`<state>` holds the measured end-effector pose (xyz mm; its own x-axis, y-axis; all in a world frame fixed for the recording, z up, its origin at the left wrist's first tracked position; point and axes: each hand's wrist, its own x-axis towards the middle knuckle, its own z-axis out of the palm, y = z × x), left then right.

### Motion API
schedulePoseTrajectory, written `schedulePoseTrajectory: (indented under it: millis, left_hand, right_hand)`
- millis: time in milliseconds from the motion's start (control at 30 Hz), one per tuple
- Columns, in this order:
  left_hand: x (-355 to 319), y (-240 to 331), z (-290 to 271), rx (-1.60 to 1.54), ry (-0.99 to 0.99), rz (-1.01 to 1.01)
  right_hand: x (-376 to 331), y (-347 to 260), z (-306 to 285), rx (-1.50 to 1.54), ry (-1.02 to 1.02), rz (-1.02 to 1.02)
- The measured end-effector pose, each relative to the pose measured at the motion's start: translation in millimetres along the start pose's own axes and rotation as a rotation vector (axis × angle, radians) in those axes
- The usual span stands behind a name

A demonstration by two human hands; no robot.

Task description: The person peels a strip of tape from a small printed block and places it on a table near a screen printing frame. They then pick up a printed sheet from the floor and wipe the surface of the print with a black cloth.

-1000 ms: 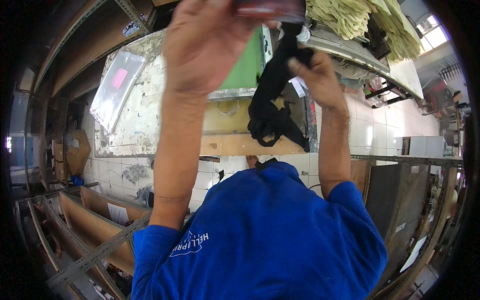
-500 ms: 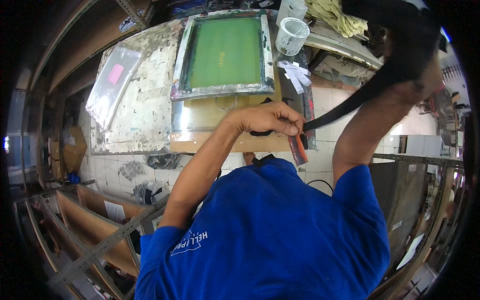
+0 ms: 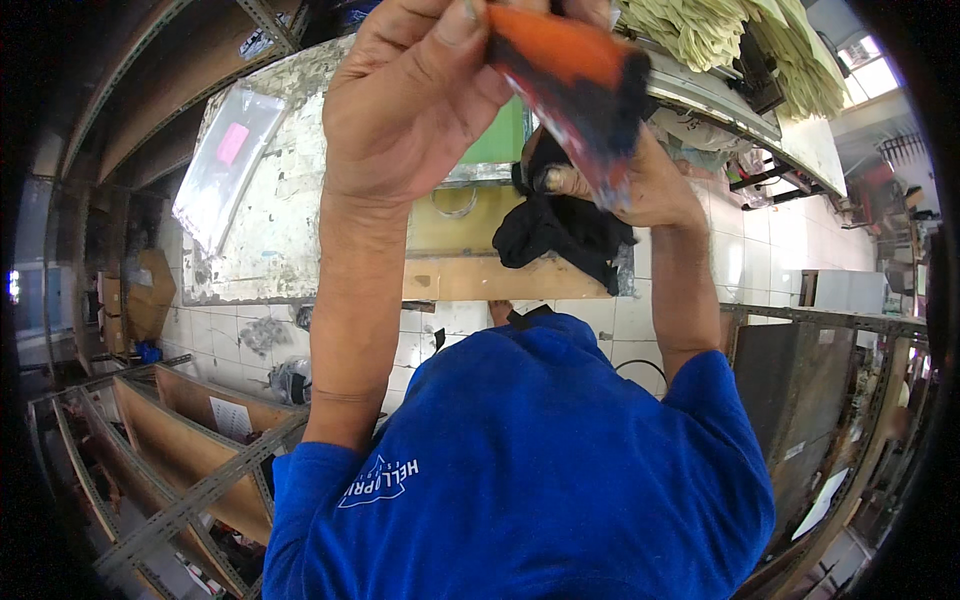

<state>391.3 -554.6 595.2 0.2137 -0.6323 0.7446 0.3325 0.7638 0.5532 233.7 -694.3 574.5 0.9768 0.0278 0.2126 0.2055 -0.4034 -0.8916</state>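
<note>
Raised close in front of me, my left hand (image 3: 415,110) pinches an orange scraper (image 3: 560,50), a flat wedge-like piece blotched with dark ink. Its dark, smeared part reaches across in front of my right hand (image 3: 665,190). That hand is closed on a black cloth (image 3: 565,235), which hangs in folds over the table's front edge. Behind my hands lies a screen-printing frame (image 3: 480,178) with green mesh (image 3: 505,135), mostly hidden by my left hand and the scraper.
On the paint-stained table (image 3: 290,200) at the left lies a clear plastic packet (image 3: 205,195) with a pink slip (image 3: 233,143). Yellowish cloths (image 3: 690,35) are heaped at the far right. Wooden shelving (image 3: 190,440) stands near left, a metal-framed rack (image 3: 820,325) at right.
My left hand has risen with the scraper toward me. My right hand has come in from the far right, and the black cloth, earlier stretched between both hands, now hangs bunched from the right.
</note>
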Motion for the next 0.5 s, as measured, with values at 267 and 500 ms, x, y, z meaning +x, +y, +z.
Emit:
schedulePoseTrajectory:
  millis: [267, 500]
  left_hand:
    - [-79.2, 45.3, -10.7, 0.214, 0.324, -0.196]
    - [-216.9, 31.7, -0.7, 0.060, 0.805, -0.346]
  right_hand:
    - [5.6, 32.2, 14.4, 0.556, 0.443, -0.248]
    - [31.8, 57.5, 132.3, 0.764, 0.511, 0.119]
